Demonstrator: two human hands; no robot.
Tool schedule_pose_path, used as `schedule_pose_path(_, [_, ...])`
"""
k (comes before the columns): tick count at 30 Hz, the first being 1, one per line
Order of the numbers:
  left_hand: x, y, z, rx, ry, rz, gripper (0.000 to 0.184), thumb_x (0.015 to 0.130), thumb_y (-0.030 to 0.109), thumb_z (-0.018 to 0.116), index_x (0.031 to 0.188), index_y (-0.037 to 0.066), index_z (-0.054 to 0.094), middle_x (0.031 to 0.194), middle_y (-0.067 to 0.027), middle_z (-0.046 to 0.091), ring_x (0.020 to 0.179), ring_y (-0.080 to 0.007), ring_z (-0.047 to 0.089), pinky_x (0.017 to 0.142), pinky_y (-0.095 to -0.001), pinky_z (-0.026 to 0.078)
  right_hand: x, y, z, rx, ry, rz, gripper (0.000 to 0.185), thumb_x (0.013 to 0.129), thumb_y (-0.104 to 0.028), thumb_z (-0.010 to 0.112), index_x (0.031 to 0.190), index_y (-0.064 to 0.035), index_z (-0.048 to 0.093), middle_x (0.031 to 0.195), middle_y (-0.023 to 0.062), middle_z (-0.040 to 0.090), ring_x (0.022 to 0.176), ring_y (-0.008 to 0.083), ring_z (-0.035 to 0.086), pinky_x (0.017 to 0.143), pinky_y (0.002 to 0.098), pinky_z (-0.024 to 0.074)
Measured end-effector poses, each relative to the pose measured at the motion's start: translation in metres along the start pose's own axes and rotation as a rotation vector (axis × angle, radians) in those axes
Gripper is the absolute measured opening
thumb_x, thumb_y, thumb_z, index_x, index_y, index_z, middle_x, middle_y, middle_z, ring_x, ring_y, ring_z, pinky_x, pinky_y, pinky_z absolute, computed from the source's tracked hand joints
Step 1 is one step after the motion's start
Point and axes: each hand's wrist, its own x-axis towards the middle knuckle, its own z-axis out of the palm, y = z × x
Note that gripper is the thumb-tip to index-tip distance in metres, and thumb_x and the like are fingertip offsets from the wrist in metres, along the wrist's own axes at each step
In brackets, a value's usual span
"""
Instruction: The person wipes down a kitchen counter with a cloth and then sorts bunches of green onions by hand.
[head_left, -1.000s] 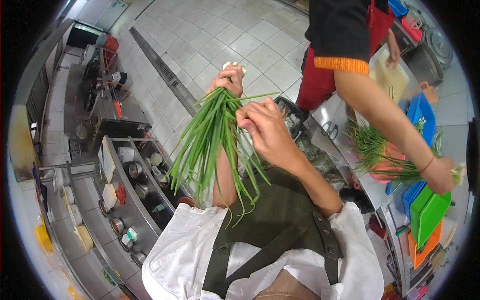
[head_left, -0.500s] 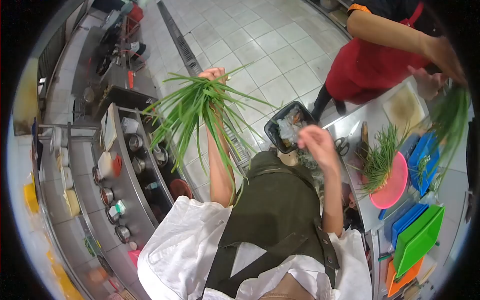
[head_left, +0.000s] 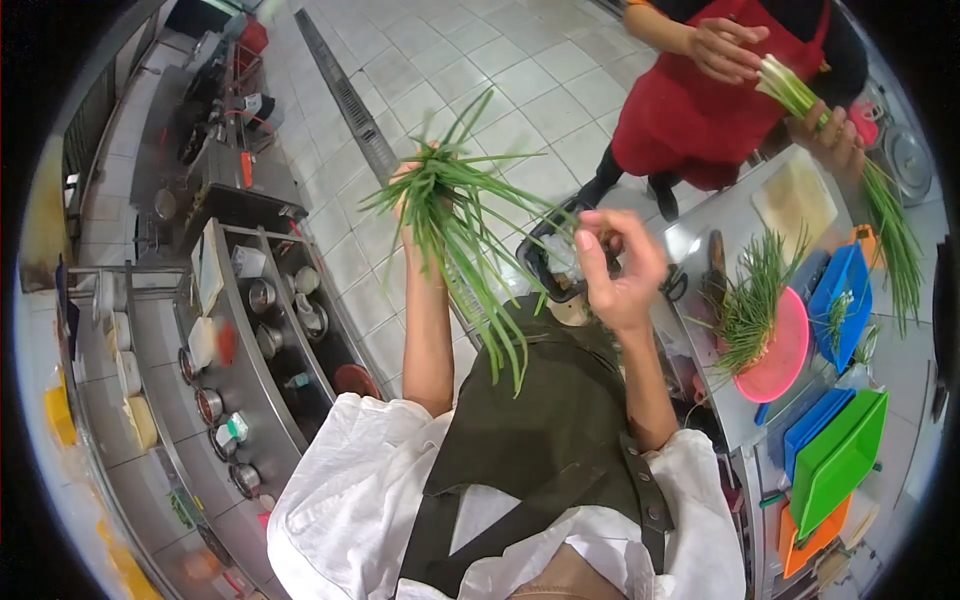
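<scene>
My left hand [head_left: 408, 182] is closed around a bunch of green onions [head_left: 445, 205], its fingers mostly covered by the leaves. The long green leaves fan out and droop toward my dark apron [head_left: 530, 400]. On the other side, my right hand [head_left: 625, 265] has thumb and forefinger curled together at the tip of a long leaf from the bunch. Just behind that hand, a black bin [head_left: 535, 265] with a plastic liner and scraps is partly hidden.
To the right, a steel table [head_left: 715, 405] bears a pink basket [head_left: 785, 355] with green onions, a blue tray [head_left: 840, 300] and a cutting board [head_left: 795, 205]. A co-worker in a red apron [head_left: 690, 120] holds green onions. Steel shelves [head_left: 270, 370] stand left.
My right hand has risen from over the bin to the leaf tips. The bunch in my left hand has turned, leaves now pointing rightward. The co-worker's bunch has come into clearer view.
</scene>
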Motion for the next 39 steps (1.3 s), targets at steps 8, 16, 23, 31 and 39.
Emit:
schedule_pose_path(8, [-0.013, -0.016, 0.078, -0.125, 0.159, -0.553, 0.012, 0.079, -0.004, 0.047, 0.09, 0.001, 0.048, 0.084, -0.0095, 0.054, 0.082, -0.0238, 0.056, 0.081, -0.0391, 0.05, 0.039, -0.057, -0.063, -0.017, 0.078, -0.191, 0.044, 0.081, -0.028, 0.059, 0.106, 0.0079, 0.063, 0.107, 0.0189, 0.065, 0.101, 0.0306, 0.055, 0.097, 0.0402, 0.0366])
schedule_pose_path(16, [-0.104, -0.105, 0.151, 0.443, -0.387, -0.826, 0.036, 0.098, 0.034, 0.052, 0.121, 0.006, 0.05, 0.111, -0.008, 0.056, 0.098, -0.0161, 0.057, 0.08, -0.033, 0.049, 0.028, 0.015, -0.081, 0.22, -0.553, 0.514, 0.082, 0.089, -0.03, 0.067, 0.149, -0.0015, 0.018, 0.145, 0.0144, 0.034, 0.13, 0.0223, 0.038, 0.107, 0.0319, 0.0323])
schedule_pose_path(23, [-0.162, -0.189, 0.196, 0.848, -0.683, -1.043, 0.071, 0.097, 0.052, 0.039, 0.147, 0.004, 0.022, 0.148, -0.0149, 0.028, 0.137, -0.0227, 0.023, 0.113, -0.0371, 0.017, -0.052, 0.041, -0.142, 0.709, 0.211, 0.804, 0.065, 0.089, -0.027, 0.031, 0.146, 0.0015, 0.021, 0.14, 0.0246, 0.041, 0.118, 0.0416, 0.05, 0.1, 0.0488, 0.0406])
schedule_pose_path(31, [-0.185, -0.201, 0.257, 0.677, -1.217, -1.107, 0.086, 0.096, 0.063, 0.023, 0.146, -0.007, 0.016, 0.154, -0.0203, 0.016, 0.143, -0.0251, 0.013, 0.116, -0.038, 0.01, -0.065, 0.028, -0.213, 0.944, 0.671, 0.529, 0.053, 0.089, -0.031, 0.032, 0.133, -0.0018, 0.042, 0.135, 0.027, 0.045, 0.116, 0.0461, 0.051, 0.097, 0.0549, 0.0418])
schedule_pose_path(39, [-0.162, -0.185, 0.253, 0.925, -1.592, -0.692, 0.06, 0.098, 0.052, 0.038, 0.127, 0.001, 0.051, 0.124, -0.0087, 0.054, 0.118, -0.0226, 0.049, 0.099, -0.0336, 0.038, -0.09, 0.008, -0.259, 1.226, 0.714, 0.314, 0.039, 0.087, -0.027, 0.044, 0.118, -0.0044, 0.052, 0.132, 0.0264, 0.049, 0.116, 0.0404, 0.053, 0.099, 0.0601, 0.0391])
